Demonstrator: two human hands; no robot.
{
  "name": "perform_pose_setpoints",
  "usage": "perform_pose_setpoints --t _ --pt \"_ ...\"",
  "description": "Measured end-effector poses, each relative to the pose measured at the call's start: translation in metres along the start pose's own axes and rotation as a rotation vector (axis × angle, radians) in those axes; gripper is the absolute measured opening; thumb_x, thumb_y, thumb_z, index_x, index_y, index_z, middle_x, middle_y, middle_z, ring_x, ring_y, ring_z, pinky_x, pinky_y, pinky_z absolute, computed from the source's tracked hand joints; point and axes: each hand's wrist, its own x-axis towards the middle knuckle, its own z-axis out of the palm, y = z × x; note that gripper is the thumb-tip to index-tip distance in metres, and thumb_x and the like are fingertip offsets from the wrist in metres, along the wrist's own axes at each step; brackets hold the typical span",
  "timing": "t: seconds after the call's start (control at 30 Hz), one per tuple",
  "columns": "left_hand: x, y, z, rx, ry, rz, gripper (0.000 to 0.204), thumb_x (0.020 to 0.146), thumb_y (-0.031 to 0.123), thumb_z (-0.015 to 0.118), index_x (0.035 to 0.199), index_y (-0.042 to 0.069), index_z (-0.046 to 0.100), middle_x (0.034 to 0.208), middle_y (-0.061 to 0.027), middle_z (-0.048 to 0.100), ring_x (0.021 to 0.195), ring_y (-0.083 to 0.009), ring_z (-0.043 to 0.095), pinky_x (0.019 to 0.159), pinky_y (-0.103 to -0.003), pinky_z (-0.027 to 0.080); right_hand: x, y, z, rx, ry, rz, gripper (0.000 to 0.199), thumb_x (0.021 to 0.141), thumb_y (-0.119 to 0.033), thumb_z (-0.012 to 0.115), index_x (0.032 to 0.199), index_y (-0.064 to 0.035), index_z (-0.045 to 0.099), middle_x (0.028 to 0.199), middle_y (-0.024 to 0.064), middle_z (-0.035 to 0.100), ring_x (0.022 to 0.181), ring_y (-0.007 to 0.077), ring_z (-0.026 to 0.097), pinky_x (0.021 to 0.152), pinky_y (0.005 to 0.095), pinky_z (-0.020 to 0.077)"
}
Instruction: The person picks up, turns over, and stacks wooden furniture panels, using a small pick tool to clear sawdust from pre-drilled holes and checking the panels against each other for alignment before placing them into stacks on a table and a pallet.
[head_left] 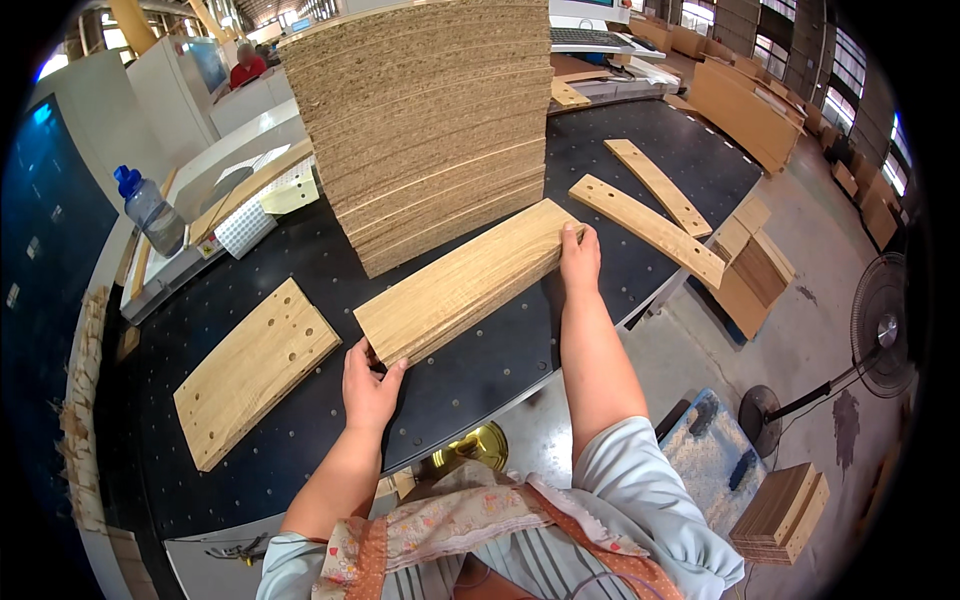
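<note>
Between my hands is a stack of wood-grain boards (455,275), several layers thick, lying slanted over the black table. My left hand (372,388) grips its near left end, thumb on the front edge. At the far right end my right hand (581,258) is closed round the corner. Left of it lies another stack of boards (255,375) with drilled holes in the top one. Two narrow drilled strips, one nearer (648,228) and one farther (660,188), rest on the right side of the table.
A tall pile of particleboard panels (425,130) rises just behind the boards. The black studded table (470,385) has a blue-capped bottle (150,210) on the ledge at left. Right of the table stand a carton (755,275), a fan (885,330) and a blue platform (712,450).
</note>
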Motion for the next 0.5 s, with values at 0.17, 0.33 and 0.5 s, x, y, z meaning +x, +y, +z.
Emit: perform_pose_setpoints --t 0.17,0.33,0.5 --pt "0.000 0.000 0.000 -0.031 -0.004 -0.008 0.047 0.079 0.006 0.065 0.120 -0.003 0.042 0.111 -0.0128 0.049 0.097 -0.0188 0.057 0.073 -0.027 0.049 -0.003 -0.005 -0.001 -0.012 0.022 -0.004 0.055 0.086 -0.042 0.048 0.122 -0.0012 0.045 0.120 0.0225 0.051 0.113 0.0379 0.045 0.096 0.0417 0.0347" --pt "-0.001 -0.001 0.005 -0.057 0.086 0.031 0.056 0.074 0.011 0.070 0.122 -0.002 0.043 0.105 -0.0165 0.054 0.090 -0.0248 0.059 0.064 -0.028 0.049 -0.003 -0.003 0.001 0.028 0.060 -0.037 0.051 0.085 -0.039 0.049 0.124 -0.0062 0.044 0.119 0.0217 0.052 0.112 0.0374 0.046 0.096 0.0417 0.0353" --pt "0.000 -0.013 0.008 -0.016 0.094 0.156 0.059 0.076 0.009 0.068 0.126 -0.002 0.038 0.106 -0.0178 0.056 0.091 -0.0262 0.060 0.066 -0.030 0.050 -0.002 -0.006 -0.001 0.021 0.024 -0.015 0.047 0.085 -0.037 0.050 0.123 -0.0098 0.045 0.118 0.0211 0.053 0.111 0.0370 0.048 0.094 0.0418 0.0361"
